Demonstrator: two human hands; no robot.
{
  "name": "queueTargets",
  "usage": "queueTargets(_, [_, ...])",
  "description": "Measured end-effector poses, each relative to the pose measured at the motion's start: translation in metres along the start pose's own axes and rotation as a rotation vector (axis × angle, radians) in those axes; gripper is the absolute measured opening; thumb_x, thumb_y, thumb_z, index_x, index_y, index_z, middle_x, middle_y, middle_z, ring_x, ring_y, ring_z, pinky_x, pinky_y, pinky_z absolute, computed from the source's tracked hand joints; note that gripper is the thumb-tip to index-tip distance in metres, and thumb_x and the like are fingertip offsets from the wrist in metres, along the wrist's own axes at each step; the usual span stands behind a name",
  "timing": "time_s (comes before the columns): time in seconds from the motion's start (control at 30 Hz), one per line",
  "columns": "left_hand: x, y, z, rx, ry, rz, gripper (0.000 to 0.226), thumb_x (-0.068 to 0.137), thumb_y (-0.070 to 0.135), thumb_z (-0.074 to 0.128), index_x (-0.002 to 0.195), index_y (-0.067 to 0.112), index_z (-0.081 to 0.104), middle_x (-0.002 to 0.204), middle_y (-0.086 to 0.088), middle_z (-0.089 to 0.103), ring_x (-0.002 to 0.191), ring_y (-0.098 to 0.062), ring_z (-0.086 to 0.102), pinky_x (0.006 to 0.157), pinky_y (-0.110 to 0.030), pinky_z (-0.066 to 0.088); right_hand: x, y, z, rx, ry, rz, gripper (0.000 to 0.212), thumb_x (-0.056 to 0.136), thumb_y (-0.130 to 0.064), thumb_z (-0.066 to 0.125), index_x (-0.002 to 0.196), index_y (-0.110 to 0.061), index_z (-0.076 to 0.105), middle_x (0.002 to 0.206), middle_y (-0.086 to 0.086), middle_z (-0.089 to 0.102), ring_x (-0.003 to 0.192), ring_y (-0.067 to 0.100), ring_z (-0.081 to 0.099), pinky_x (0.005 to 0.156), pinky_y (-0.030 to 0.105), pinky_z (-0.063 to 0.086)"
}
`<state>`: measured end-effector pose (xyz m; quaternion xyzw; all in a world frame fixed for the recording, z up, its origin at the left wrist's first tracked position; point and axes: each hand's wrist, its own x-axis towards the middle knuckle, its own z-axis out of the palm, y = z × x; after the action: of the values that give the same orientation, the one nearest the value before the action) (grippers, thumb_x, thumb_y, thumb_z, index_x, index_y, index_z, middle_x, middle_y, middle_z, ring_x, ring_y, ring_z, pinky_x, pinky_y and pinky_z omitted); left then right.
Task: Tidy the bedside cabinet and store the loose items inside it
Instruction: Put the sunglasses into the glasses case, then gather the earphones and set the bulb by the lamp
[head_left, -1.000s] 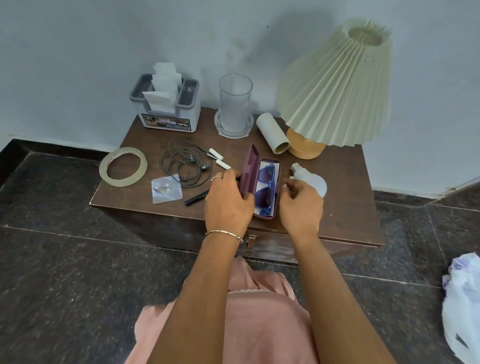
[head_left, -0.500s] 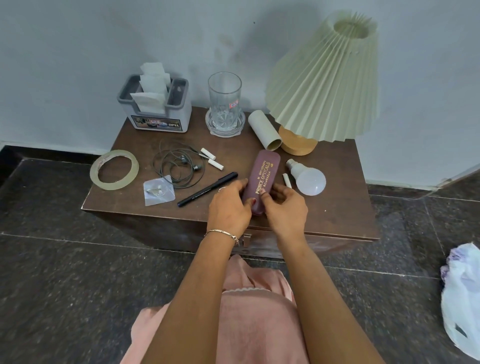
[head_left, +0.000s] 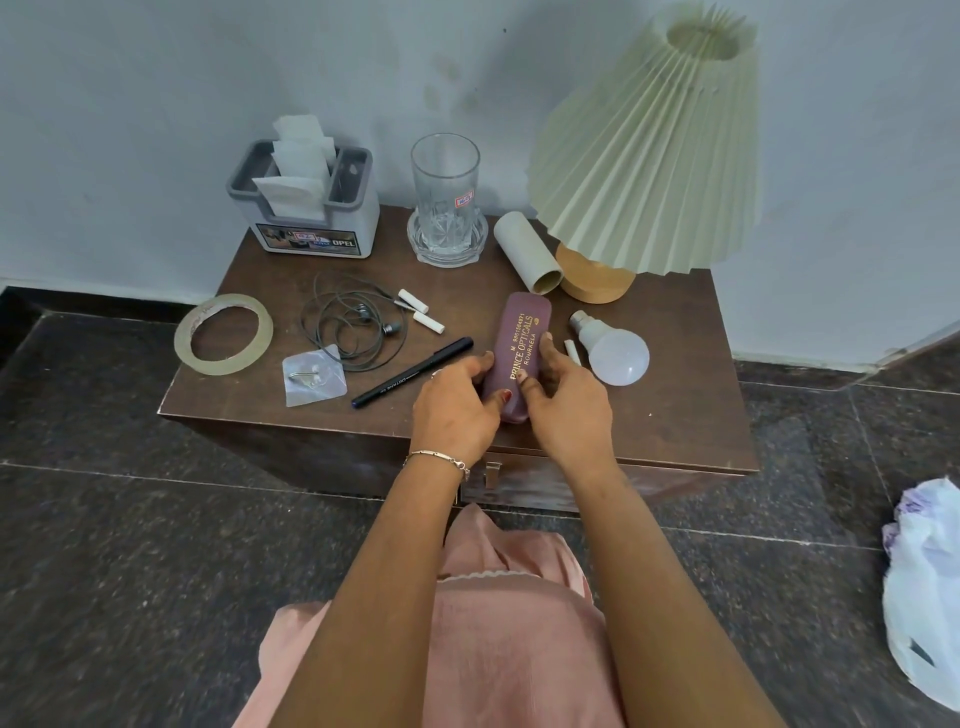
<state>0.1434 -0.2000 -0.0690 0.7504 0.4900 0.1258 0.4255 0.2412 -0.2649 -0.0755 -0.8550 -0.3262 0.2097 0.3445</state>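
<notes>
A closed maroon glasses case (head_left: 521, 340) with gold lettering lies on the brown bedside cabinet (head_left: 675, 415). My left hand (head_left: 457, 410) grips its near left side and my right hand (head_left: 563, 402) grips its near right side. Loose on the top are a black pen (head_left: 413, 371), tangled grey earphones (head_left: 353, 325), a tape roll (head_left: 223, 332) overhanging the left edge, a small plastic packet (head_left: 313, 381), two short white sticks (head_left: 421, 309), a third white stick (head_left: 572, 352), a white light bulb (head_left: 613, 351) and a cardboard tube (head_left: 527, 252).
At the back stand a grey-white holder with papers (head_left: 306, 208), a drinking glass on a coaster (head_left: 445, 202) and a lamp with a pleated shade (head_left: 649, 156). The cabinet front shows a metal latch (head_left: 492, 474). A plastic bag (head_left: 924, 587) lies on the dark floor at right.
The glasses case was open with blue glasses inside a second ago; its lid has been shut. Both hands now rest on the closed case.
</notes>
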Motion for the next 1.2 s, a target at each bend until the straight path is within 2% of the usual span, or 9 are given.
queueTargets(0.2, [0.001,0.002,-0.002,-0.070,-0.016,-0.042,0.052,0.082,0.020,0.072,0.131,0.020,0.055,0.124,0.000,0.066,0.109,-0.019,0.064,0.099,-0.039,0.048,0.006,0.001,-0.003,-0.062,-0.043,-0.020,0.054,0.093,-0.026,0.057,0.144,-0.017,0.041,0.133,0.003,0.059,0.118,0.020,0.058,0.100,0.037,0.046])
queueTargets(0.43, [0.000,0.002,-0.001,-0.119,-0.012,-0.043,0.051,0.080,0.017,0.073,0.129,0.017,0.057,0.120,-0.001,0.067,0.109,-0.017,0.063,0.100,-0.039,0.048,0.008,0.000,-0.004,-0.105,-0.061,-0.011,0.052,0.094,-0.028,0.055,0.143,-0.017,0.043,0.131,0.005,0.059,0.115,0.021,0.058,0.095,0.035,0.045])
queueTargets(0.67, [0.002,-0.002,-0.001,-0.290,-0.026,-0.118,0.051,0.079,0.009,0.073,0.127,0.016,0.057,0.115,-0.002,0.070,0.109,-0.015,0.063,0.100,-0.042,0.048,0.001,0.002,0.007,0.019,-0.031,-0.002,0.056,0.093,-0.028,0.053,0.146,-0.023,0.036,0.134,0.004,0.056,0.122,0.021,0.052,0.102,0.042,0.044])
queueTargets(0.87, [0.002,-0.001,-0.004,-0.293,-0.033,-0.117,0.055,0.081,0.009,0.071,0.132,0.014,0.053,0.122,-0.002,0.067,0.114,-0.014,0.061,0.104,-0.039,0.045,-0.001,-0.001,0.010,0.048,0.010,-0.010,0.052,0.090,-0.027,0.056,0.141,-0.025,0.045,0.134,0.002,0.058,0.120,0.020,0.056,0.102,0.042,0.045])
queueTargets(1.1, [0.001,0.001,-0.012,-0.297,-0.050,-0.127,0.052,0.083,0.006,0.067,0.133,0.012,0.052,0.123,-0.002,0.064,0.117,-0.013,0.058,0.106,-0.033,0.042,-0.001,-0.001,0.010,-0.041,0.031,-0.135,0.047,0.094,-0.014,0.050,0.141,-0.018,0.046,0.134,0.002,0.058,0.121,0.022,0.053,0.102,0.035,0.043])
queueTargets(1.2, [0.000,0.000,-0.017,-0.342,-0.043,-0.120,0.049,0.083,0.003,0.066,0.130,0.010,0.054,0.121,-0.004,0.065,0.109,-0.013,0.062,0.101,-0.031,0.046,-0.002,-0.006,0.012,-0.146,0.058,-0.193,0.050,0.095,-0.014,0.047,0.144,-0.017,0.040,0.145,0.005,0.046,0.132,0.025,0.040,0.110,0.036,0.033])
